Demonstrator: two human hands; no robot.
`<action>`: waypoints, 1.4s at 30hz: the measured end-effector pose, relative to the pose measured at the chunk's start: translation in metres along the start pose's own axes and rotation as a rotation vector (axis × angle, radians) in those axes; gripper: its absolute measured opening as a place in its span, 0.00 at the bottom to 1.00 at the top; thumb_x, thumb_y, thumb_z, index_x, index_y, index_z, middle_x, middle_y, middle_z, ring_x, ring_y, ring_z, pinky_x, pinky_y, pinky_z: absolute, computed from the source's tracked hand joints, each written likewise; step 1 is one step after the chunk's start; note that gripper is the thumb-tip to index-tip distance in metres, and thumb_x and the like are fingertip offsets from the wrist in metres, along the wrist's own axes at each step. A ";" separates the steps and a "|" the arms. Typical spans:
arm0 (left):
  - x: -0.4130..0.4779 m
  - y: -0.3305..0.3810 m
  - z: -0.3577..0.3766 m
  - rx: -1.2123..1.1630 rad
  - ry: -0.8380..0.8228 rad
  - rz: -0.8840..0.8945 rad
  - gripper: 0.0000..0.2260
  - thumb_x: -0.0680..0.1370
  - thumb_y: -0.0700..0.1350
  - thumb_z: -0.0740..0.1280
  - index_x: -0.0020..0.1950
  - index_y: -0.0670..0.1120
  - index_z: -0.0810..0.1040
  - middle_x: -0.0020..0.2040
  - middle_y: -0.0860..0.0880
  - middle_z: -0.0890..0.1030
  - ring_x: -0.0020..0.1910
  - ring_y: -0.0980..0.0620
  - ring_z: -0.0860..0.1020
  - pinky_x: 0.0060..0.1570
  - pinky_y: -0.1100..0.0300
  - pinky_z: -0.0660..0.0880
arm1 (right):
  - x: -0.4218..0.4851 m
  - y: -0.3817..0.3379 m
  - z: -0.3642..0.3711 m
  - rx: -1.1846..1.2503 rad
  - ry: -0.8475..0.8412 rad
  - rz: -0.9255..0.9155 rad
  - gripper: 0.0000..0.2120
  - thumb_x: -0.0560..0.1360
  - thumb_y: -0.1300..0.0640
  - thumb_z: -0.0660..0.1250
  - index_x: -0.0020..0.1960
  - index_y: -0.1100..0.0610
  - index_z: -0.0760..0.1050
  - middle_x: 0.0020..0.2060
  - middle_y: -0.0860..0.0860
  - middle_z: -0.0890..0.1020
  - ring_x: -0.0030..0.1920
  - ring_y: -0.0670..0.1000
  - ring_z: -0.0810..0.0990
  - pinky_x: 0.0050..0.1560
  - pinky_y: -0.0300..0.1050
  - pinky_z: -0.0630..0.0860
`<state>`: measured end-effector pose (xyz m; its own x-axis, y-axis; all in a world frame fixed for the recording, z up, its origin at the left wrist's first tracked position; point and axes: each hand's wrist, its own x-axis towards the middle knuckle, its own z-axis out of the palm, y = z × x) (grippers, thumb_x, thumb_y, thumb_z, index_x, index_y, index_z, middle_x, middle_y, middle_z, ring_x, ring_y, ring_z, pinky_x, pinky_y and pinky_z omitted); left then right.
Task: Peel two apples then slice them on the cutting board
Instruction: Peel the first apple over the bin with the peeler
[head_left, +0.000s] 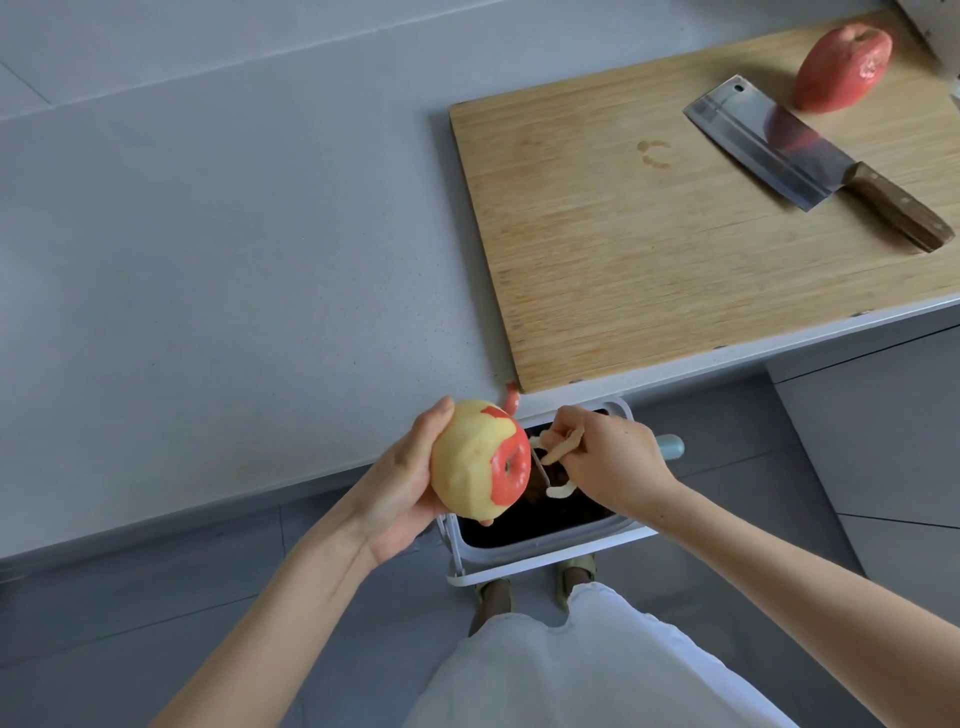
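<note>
My left hand (400, 483) grips a mostly peeled apple (475, 460) over the counter's front edge; red skin remains round its stem end and in a patch on top. My right hand (605, 457) holds a peeler (670, 448) with a pale blue handle end, its blade beside the apple, and a strip of peel (561, 448) curls off it. A second, unpeeled red apple (841, 67) lies on the wooden cutting board (623, 249) at the far right. A cleaver (810, 156) with a wooden handle lies on the board near that apple.
A white-rimmed waste bin (545, 545) with a dark inside stands on the floor under my hands and holds peelings. A bit of red peel (511, 399) lies at the counter edge. The grey counter (234, 260) spreads left of the board.
</note>
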<state>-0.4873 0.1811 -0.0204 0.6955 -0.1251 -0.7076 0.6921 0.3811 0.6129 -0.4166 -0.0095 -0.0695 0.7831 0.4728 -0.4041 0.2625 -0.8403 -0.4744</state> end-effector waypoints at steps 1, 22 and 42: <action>0.000 -0.001 -0.001 0.008 0.005 0.000 0.22 0.72 0.59 0.58 0.57 0.46 0.78 0.47 0.47 0.85 0.45 0.52 0.83 0.39 0.54 0.80 | 0.003 0.000 -0.001 -0.112 -0.103 0.003 0.06 0.80 0.55 0.55 0.49 0.53 0.71 0.35 0.48 0.79 0.36 0.51 0.77 0.35 0.42 0.68; 0.011 -0.008 0.004 0.409 -0.188 -0.127 0.18 0.72 0.61 0.58 0.59 0.66 0.78 0.59 0.51 0.79 0.58 0.49 0.78 0.57 0.54 0.76 | 0.003 -0.011 -0.014 -0.493 -0.210 0.230 0.24 0.79 0.41 0.52 0.31 0.55 0.65 0.27 0.48 0.70 0.26 0.46 0.67 0.26 0.39 0.60; 0.022 -0.012 0.002 0.181 -0.061 -0.190 0.20 0.70 0.57 0.67 0.55 0.46 0.79 0.50 0.43 0.81 0.48 0.47 0.80 0.51 0.48 0.75 | -0.016 -0.011 -0.033 0.123 0.448 -0.085 0.14 0.74 0.45 0.67 0.35 0.54 0.75 0.19 0.44 0.68 0.22 0.47 0.66 0.30 0.37 0.61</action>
<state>-0.4797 0.1724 -0.0429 0.5560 -0.2361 -0.7970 0.8310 0.1762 0.5276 -0.4138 -0.0163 -0.0323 0.9350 0.3545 0.0048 0.2885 -0.7529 -0.5915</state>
